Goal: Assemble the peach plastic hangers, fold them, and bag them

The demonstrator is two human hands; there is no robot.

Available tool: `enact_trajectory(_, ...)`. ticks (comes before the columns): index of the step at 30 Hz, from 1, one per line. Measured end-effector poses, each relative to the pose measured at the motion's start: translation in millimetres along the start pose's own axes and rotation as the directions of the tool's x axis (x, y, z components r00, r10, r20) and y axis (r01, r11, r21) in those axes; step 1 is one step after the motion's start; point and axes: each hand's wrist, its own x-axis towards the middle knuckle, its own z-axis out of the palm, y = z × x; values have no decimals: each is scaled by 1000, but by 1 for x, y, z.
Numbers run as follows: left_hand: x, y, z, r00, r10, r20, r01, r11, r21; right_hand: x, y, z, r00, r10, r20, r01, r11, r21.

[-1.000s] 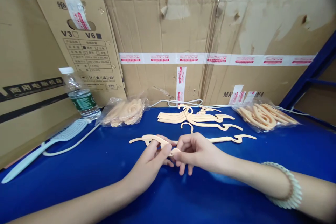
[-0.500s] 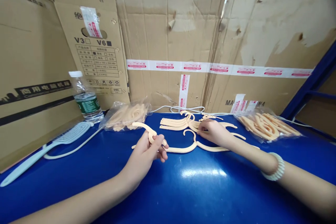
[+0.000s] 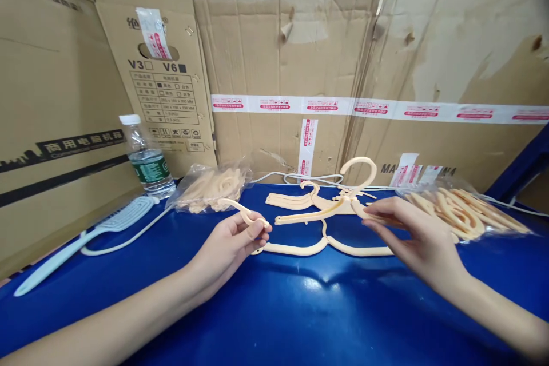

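Observation:
My left hand is closed on a small curved beige hanger piece, pinched between thumb and fingers, with one end sticking up to the left. My right hand grips one arm of a beige plastic clothes hanger, which is raised off the table with its hook upward. Below it, another beige hanger lies flat, its left end close to my left hand. Behind the raised hanger lies a group of similar hangers, partly covered by it.
Clear plastic bags of beige pieces lie at the left and right. A water bottle, a pale blue hairbrush and a white cable are on the left of the blue table. Cardboard boxes stand behind.
My right hand has lifted a hanger from the group and moved it right and nearer. My left hand still holds the curved piece, almost in place. The view has shifted slightly.

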Motion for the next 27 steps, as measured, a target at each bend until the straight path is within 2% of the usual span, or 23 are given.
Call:
enact_trajectory(5,-5,-5,2,997,-37,62,44,992,-117,-5,-3,3,990,-118,-80,116,993,-30)
enact_trajectory(10,-11,0,6,977,-108,185,139,977,-159,-4,-10,3,985,-155,-73,153,988,-31)
enact_trajectory(27,-14,6,8,984,-124,129,145,975,-170,-7,-20,-3,967,-236,-99,224,967,-124)
